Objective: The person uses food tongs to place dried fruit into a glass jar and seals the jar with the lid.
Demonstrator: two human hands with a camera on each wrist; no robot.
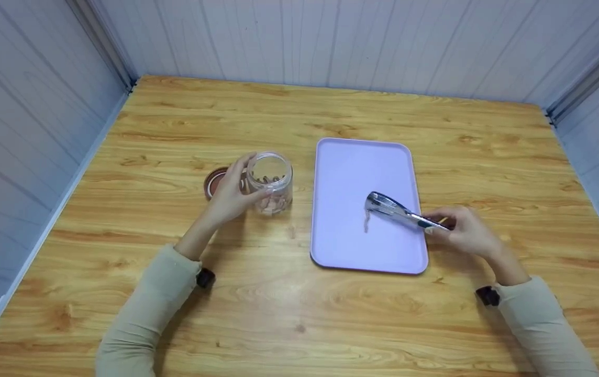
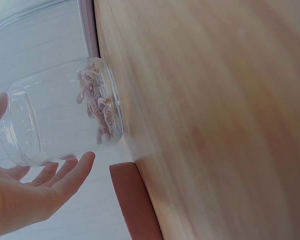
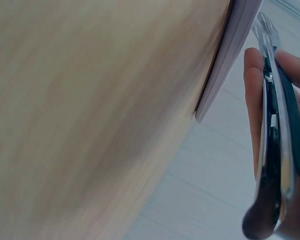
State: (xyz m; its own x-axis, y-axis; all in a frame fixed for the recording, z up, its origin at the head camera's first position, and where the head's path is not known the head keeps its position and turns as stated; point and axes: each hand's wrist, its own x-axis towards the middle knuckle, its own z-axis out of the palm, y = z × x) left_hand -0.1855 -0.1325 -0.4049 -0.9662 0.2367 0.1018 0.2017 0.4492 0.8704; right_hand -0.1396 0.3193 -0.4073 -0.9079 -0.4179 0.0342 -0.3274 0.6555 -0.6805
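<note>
My left hand (image 1: 230, 196) grips a clear open jar (image 1: 282, 201) round its upper part, thumb on the near side and fingers on the far side. Several brownish, wrinkled strips (image 2: 97, 102) lie at the jar's bottom, seen through its wall in the left wrist view. Over the lilac tray (image 1: 339, 251), my right hand (image 1: 464, 230) holds metal tongs (image 1: 391, 208) by their dark-trimmed handles, the arms close together. One thin brownish strip (image 1: 366, 222) shows at the tongs' tip, against the tray; I cannot tell whether the tongs pinch it.
A reddish-brown lid (image 1: 209, 183) lies on the wooden table (image 1: 257, 314) just left of the jar, partly behind my left hand. The tray stands to the jar's right. Pale panel walls (image 1: 304, 42) border the table at the back and both sides.
</note>
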